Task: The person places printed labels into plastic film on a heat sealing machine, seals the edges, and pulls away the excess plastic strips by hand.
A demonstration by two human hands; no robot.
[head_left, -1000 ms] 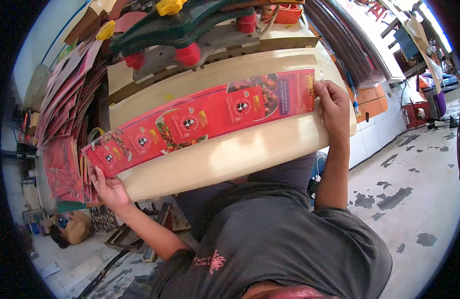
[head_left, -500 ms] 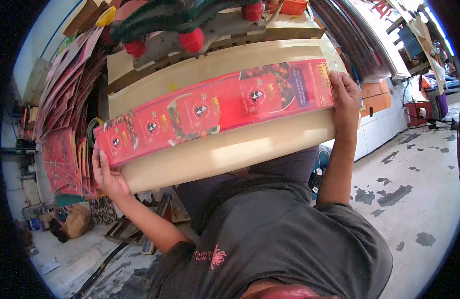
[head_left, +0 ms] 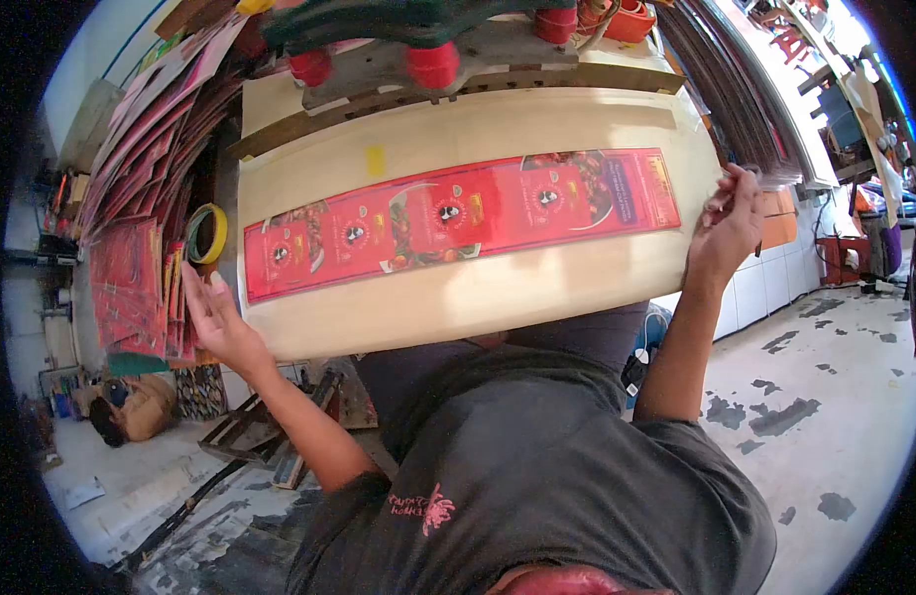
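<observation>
A long red printed sheet (head_left: 458,220) with food pictures and a clear glossy border lies on a pale board (head_left: 537,288) in front of me. My left hand (head_left: 225,332) is beside the board's left front corner, off the sheet, fingers stretched and apart. At the right end, my right hand (head_left: 726,226) hovers by the board's edge, clear of the sheet. Its fingers are loosely bent, and nothing shows in them.
A yellow tape roll (head_left: 210,234) stands by the board's left edge. Stacked red printed sheets (head_left: 131,268) lean at the left. A green machine frame with red knobs (head_left: 433,65) spans the far side. Dark stacked panels (head_left: 731,89) stand at the right.
Both hands have let go of the red sheet's ends and moved outward. The sheet now lies lower on the board. The view has shifted slightly.
</observation>
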